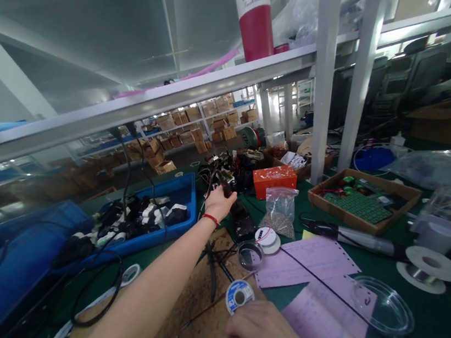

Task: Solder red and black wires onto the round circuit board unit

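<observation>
My left hand (219, 202), with a red cord round its wrist, reaches far forward to a heap of dark parts and wires (234, 164). Its fingers are closed at a small dark thing that I cannot make out. Just below lies a black box-shaped device (242, 221). Closer in, my right hand (260, 329) is curled beside a blue-and-white solder spool (239, 295), overlapping its lower edge. Whatever its fingers grip is hidden. Black-handled pliers (211, 272) and a thin brownish rod (211, 304) lie on the brown board (176, 318) between my arms.
Left is a blue bin (178, 228) of black and white parts. Purple papers (316, 264), a clear round lid (384, 306), a white wire spool (430, 268) and a carton of green circuit boards (368, 224) lie right. A shelf (194, 87) with a red bottle (255, 23) crosses above.
</observation>
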`<state>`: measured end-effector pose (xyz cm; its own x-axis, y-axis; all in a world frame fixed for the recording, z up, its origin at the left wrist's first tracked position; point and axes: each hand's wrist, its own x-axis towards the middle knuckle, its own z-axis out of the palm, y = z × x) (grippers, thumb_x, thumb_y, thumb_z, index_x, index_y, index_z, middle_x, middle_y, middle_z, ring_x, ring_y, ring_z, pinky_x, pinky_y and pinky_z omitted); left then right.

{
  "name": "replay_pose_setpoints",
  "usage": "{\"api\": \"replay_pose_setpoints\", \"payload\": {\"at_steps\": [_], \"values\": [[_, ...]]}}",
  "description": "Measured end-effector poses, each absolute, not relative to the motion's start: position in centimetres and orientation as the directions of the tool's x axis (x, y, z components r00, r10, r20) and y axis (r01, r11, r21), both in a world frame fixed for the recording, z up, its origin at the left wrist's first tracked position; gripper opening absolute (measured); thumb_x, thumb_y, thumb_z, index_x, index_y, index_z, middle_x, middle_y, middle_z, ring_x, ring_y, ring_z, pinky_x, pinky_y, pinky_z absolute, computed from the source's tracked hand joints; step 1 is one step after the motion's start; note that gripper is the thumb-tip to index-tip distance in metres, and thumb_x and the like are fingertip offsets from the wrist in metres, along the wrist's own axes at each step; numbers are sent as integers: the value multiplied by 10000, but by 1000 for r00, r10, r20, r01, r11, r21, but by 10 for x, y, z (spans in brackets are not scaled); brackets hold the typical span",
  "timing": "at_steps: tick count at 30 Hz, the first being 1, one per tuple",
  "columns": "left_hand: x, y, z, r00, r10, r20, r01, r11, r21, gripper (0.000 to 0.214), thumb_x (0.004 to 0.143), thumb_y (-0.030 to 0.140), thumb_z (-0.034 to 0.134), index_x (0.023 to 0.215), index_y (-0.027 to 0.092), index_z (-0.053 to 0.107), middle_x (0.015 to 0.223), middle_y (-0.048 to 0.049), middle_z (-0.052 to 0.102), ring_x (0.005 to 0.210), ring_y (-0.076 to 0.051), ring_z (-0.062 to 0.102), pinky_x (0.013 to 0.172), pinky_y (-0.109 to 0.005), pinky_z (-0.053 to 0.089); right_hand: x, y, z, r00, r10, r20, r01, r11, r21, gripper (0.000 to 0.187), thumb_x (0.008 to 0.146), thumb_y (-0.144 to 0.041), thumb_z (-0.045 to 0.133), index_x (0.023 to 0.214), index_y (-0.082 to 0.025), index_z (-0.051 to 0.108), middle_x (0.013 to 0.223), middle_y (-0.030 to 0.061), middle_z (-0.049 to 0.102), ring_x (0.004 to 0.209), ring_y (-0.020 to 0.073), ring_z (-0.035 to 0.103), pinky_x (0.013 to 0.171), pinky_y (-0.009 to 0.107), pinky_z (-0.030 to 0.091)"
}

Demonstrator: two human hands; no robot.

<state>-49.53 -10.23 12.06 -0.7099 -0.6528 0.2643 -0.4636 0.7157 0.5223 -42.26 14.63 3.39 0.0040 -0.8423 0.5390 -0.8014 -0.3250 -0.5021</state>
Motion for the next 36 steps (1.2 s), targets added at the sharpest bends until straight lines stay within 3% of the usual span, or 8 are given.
{"api": "replay_pose_setpoints", "payload": {"at_steps": [6,12,18,23,28,31,33,36], "values": [[-496,-100,113,-867,-442,232,-328,855,402,215,843,356,656,873,146,622,786,-5,626,764,-160,605,781,-371,512,-420,146,31,-7,-843,537,-776,-334,-534,57,905,-183,462,934,-220,494,832,-5,598,749,157,533,687,278,336],[-479,-101,96,-889,-361,282,-217,874,435,171,816,306,688,837,152,617,695,29,572,683,-138,561,741,-346,498,-418,147,35,-7,-815,579,-760,-373,-533,52,897,-178,458,909,-215,492,807,-11,593,719,148,531,663,274,332],[-464,-91,94,-659,-600,454,-150,695,703,205,822,294,659,735,155,536,627,53,508,572,-103,504,589,-262,453,-417,146,36,-4,-807,590,-753,-386,-533,64,890,-176,448,902,-211,500,794,-9,594,724,148,538,670,273,343],[-428,-81,140,-380,-822,424,91,423,901,228,778,365,617,737,206,460,496,95,457,420,-81,447,432,-195,346,-420,148,42,-77,-812,578,-660,-393,-640,81,923,-191,429,884,-198,500,750,-7,550,672,139,499,620,262,328],[-327,-49,196,-365,-882,297,399,141,906,387,622,431,730,751,205,443,592,96,474,503,-28,465,493,-131,397,-431,144,43,-355,-834,422,-215,-367,-905,173,973,-324,493,860,-192,498,716,-28,470,622,112,432,566,222,331],[-257,-20,198,-436,-877,203,565,-91,820,376,608,315,831,768,188,516,587,94,465,479,-14,423,469,-113,408,-437,136,50,-399,-848,348,100,-418,-903,267,967,-456,524,888,-214,445,603,-88,324,477,85,262,439,198,215],[-218,-4,184,-393,-893,222,598,-64,799,356,644,316,837,876,199,593,600,77,506,495,-28,452,459,-110,435,-438,130,64,-411,-846,339,154,-431,-889,284,958,-473,541,893,-222,427,578,-105,256,458,81,191,424,198,166],[-179,11,152,-274,-884,379,454,229,861,348,749,380,763,1026,227,619,711,32,619,589,-73,578,507,-144,513,-432,118,98,-450,-797,402,14,-456,-890,266,923,-425,602,868,-200,470,590,-93,305,474,76,217,437,212,168]]}}
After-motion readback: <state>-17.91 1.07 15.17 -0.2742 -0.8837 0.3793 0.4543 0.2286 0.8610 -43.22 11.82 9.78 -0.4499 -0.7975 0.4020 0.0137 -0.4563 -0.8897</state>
